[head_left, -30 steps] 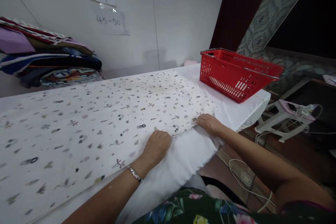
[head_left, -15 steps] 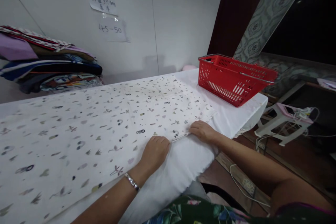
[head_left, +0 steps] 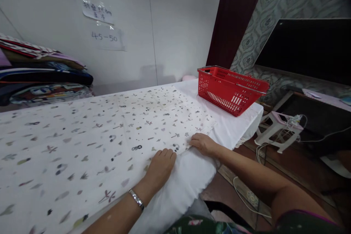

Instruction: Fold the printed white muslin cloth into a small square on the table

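Note:
A white cloth with small printed motifs (head_left: 104, 131) lies spread flat over a table covered in plain white fabric (head_left: 236, 128). My left hand (head_left: 160, 166) rests on the cloth's near edge, fingers curled down onto it. My right hand (head_left: 202, 143) sits a little to the right on the same edge near the corner, fingers bent and pinching the hem. A silver bracelet is on my left wrist.
A red plastic basket (head_left: 230, 89) stands at the table's far right end. Folded fabrics (head_left: 41, 76) are stacked at the back left against the wall. A white stool (head_left: 276, 131) with cables stands on the floor to the right, beside a dark screen (head_left: 309, 49).
Both hands have slid slightly left along the cloth's near edge and come closer together. The camera view has shifted, showing more of the room on the right.

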`<state>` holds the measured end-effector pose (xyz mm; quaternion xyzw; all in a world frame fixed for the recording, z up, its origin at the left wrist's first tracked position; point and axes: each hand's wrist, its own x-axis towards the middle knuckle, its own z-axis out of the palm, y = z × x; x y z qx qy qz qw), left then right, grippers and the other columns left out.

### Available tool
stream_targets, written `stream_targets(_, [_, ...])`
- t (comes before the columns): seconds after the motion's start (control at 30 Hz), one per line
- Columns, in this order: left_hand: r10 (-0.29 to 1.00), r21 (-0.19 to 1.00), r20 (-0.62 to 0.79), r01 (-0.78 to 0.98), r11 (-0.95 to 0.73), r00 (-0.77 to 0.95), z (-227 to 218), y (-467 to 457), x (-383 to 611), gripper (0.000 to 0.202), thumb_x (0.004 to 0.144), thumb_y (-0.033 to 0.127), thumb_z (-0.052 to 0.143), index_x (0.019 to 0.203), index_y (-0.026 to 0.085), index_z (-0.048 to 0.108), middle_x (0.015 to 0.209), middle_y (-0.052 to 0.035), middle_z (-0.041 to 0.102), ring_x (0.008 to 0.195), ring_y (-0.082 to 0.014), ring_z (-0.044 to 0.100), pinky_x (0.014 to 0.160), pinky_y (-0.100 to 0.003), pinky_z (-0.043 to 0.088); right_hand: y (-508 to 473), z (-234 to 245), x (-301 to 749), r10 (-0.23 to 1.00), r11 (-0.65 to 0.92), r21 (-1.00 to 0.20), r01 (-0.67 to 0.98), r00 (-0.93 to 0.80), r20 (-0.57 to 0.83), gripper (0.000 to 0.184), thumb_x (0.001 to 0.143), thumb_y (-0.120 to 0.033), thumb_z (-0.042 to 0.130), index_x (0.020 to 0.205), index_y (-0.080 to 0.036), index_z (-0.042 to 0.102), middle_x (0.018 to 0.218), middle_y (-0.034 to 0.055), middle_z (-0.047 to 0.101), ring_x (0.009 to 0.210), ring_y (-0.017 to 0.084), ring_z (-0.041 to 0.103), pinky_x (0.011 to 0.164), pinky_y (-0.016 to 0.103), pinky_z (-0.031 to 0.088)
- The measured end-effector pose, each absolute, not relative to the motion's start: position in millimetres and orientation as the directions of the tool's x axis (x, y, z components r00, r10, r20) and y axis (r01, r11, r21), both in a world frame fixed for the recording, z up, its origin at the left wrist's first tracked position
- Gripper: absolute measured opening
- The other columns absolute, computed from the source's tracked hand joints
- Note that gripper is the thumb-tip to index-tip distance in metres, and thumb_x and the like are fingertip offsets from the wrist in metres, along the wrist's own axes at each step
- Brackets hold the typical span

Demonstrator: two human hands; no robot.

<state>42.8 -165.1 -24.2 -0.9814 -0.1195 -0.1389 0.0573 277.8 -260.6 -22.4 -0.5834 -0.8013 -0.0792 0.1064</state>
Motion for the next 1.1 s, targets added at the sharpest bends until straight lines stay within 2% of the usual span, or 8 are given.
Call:
stream_targets(0.2, [0.253,0.018,0.296,0.260,-0.965,0.921,-33,-166,44,0.024,0.080,-0.002,0.041,0.084,0.016,0.056,0.084,-0.0050,0.057,0.079,-0.0205,0.052,0.069,-0.033,0.041,-268,-25,303,0.917,0.245,0.035,0.969,-0.243,0.315,0.021,0.092,-0.018,0.043,0.100,-0.018,0.062,0.095,0.0079,0.063,0.087,0.018,0.056,0.077,0.030,0.045])
stream_targets(0.37, [0.289,0.087,0.286,0.275,-0.957,0.914,-42,-169,43,0.021,0.082,0.000,0.042,0.086,0.016,0.055,0.086,-0.0042,0.057,0.082,-0.0191,0.052,0.072,-0.032,0.040,-276,-31,349,0.894,0.155,0.082,0.984,-0.175,0.412,0.027,0.091,-0.013,0.039,0.101,-0.016,0.064,0.089,0.0103,0.065,0.081,0.020,0.058,0.072,0.033,0.048])
stream_targets(0.63, [0.262,0.132,0.243,0.235,-0.963,0.934,-49,-171,44,0.020,0.078,0.001,0.045,0.088,0.017,0.052,0.089,-0.0052,0.058,0.084,-0.0203,0.052,0.071,-0.033,0.041,-283,-35,408,0.940,-0.045,0.070,0.997,0.019,0.340,0.027,0.085,-0.015,0.042,0.090,-0.019,0.068,0.086,0.0101,0.067,0.078,0.024,0.061,0.071,0.037,0.048])
stream_targets(0.73, [0.254,0.133,0.255,0.227,-0.965,0.933,-54,-171,44,0.022,0.075,0.000,0.046,0.087,0.017,0.051,0.089,-0.0055,0.058,0.083,-0.0203,0.052,0.071,-0.033,0.041,-286,-36,414,0.936,-0.100,0.025,0.995,0.086,0.341,0.029,0.083,-0.015,0.040,0.090,-0.021,0.068,0.088,0.0105,0.067,0.081,0.025,0.061,0.072,0.037,0.049])
stream_targets(0.9, [0.235,0.111,0.305,0.211,-0.971,0.923,-72,-165,47,0.017,0.075,0.007,0.052,0.087,0.018,0.051,0.089,-0.0054,0.060,0.082,-0.0203,0.053,0.069,-0.033,0.042,-287,-35,412,0.947,-0.135,-0.052,0.989,0.145,0.287,0.030,0.074,-0.012,0.042,0.084,-0.023,0.068,0.083,0.0097,0.066,0.079,0.025,0.060,0.072,0.038,0.048])
stream_targets(1.0, [0.232,0.097,0.354,0.210,-0.973,0.906,-83,-161,50,0.012,0.076,0.010,0.054,0.084,0.019,0.052,0.083,-0.0038,0.060,0.078,-0.0190,0.053,0.065,-0.031,0.040,-287,-31,415,0.946,-0.170,-0.170,0.971,0.209,0.247,0.030,0.067,-0.010,0.042,0.078,-0.024,0.067,0.082,0.0081,0.067,0.080,0.024,0.061,0.073,0.038,0.048])
stream_targets(1.1, [0.228,0.081,0.398,0.213,-0.974,0.889,-88,-159,52,0.008,0.077,0.012,0.057,0.078,0.019,0.052,0.078,-0.0019,0.059,0.074,-0.0176,0.052,0.061,-0.029,0.038,-277,-24,421,0.929,-0.250,-0.312,0.917,0.318,0.188,0.029,0.068,-0.013,0.040,0.074,-0.024,0.067,0.082,0.0061,0.069,0.079,0.023,0.063,0.073,0.035,0.049])
